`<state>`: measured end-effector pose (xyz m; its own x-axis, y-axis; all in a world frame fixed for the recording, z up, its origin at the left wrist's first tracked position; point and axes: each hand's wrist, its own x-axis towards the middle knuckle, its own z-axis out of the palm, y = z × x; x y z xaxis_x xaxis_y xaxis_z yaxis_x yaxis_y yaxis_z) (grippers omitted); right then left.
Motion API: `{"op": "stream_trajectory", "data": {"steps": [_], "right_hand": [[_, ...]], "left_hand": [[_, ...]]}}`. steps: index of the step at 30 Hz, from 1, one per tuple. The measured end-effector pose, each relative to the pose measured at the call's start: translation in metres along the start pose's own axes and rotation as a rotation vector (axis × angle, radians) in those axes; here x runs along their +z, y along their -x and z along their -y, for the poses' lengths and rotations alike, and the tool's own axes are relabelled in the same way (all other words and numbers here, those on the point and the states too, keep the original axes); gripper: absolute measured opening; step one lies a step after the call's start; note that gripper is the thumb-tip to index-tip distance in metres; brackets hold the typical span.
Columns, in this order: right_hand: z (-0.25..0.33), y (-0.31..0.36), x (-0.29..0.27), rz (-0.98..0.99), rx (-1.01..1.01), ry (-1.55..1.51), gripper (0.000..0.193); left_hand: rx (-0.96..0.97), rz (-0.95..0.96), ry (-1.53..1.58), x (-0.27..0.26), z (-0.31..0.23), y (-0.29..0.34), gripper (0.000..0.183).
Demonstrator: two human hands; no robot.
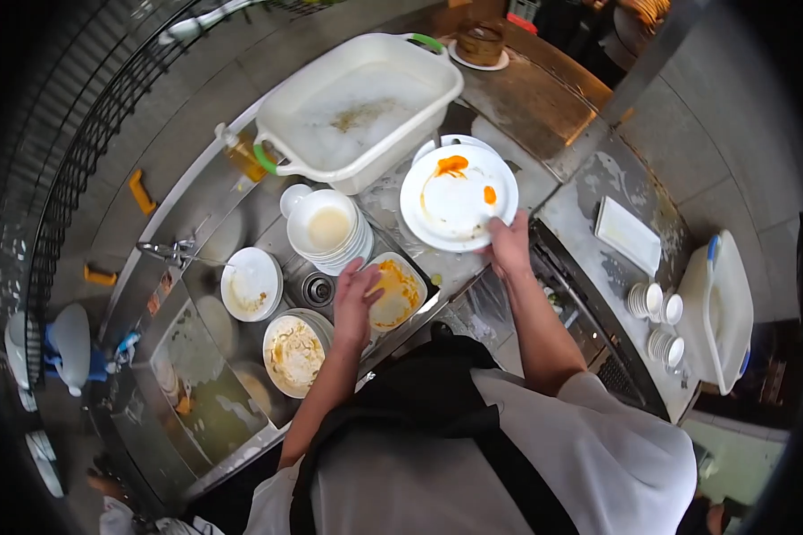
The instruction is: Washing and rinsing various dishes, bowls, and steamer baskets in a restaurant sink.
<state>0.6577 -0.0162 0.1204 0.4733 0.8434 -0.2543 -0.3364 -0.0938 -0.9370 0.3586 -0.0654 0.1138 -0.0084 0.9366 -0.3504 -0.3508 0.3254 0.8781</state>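
My right hand (510,247) grips the near right rim of a white round plate (459,198), smeared with orange sauce and scraps. More white plates (468,141) show behind it on the metal counter. Over the sink's near edge, my left hand (355,303) holds nothing, its fingers apart and loosely bent. Right beside those fingers is a white square dish (400,292) coated in orange-yellow residue. A stack of white bowls (330,234), the top one with cloudy liquid, stands just beyond. To the left are soiled plates (296,355) and a smaller plate stack (251,283).
A white tub (442,114) of sudsy water stands at the back, a bottle of yellow liquid (245,153) beside it. The faucet (171,252) is left. On the right counter are a rectangular plate (627,234), stacked small cups (656,303) and another tub (723,312).
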Motion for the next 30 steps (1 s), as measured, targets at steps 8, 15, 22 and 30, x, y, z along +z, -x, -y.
{"op": "stream_trajectory", "data": {"steps": [8, 15, 22, 30], "right_hand": [[-0.034, 0.058, 0.091, 0.850, -0.037, 0.388, 0.041], [-0.173, 0.125, 0.221, 0.914, -0.167, 0.651, 0.032], [-0.257, 0.123, 0.293, 0.818, 0.558, 0.490, 0.037], [-0.308, 0.120, 0.365, 0.449, 0.382, 0.367, 0.042]], "left_hand": [[-0.150, 0.177, 0.549, -0.080, -0.062, 0.041, 0.056], [0.060, -0.581, 0.365, -0.223, 0.009, 0.085, 0.041], [-0.033, -0.716, 0.375, -0.282, -0.008, 0.103, 0.034], [-0.201, -0.711, 0.327, -0.273, -0.056, 0.137, 0.042]]}}
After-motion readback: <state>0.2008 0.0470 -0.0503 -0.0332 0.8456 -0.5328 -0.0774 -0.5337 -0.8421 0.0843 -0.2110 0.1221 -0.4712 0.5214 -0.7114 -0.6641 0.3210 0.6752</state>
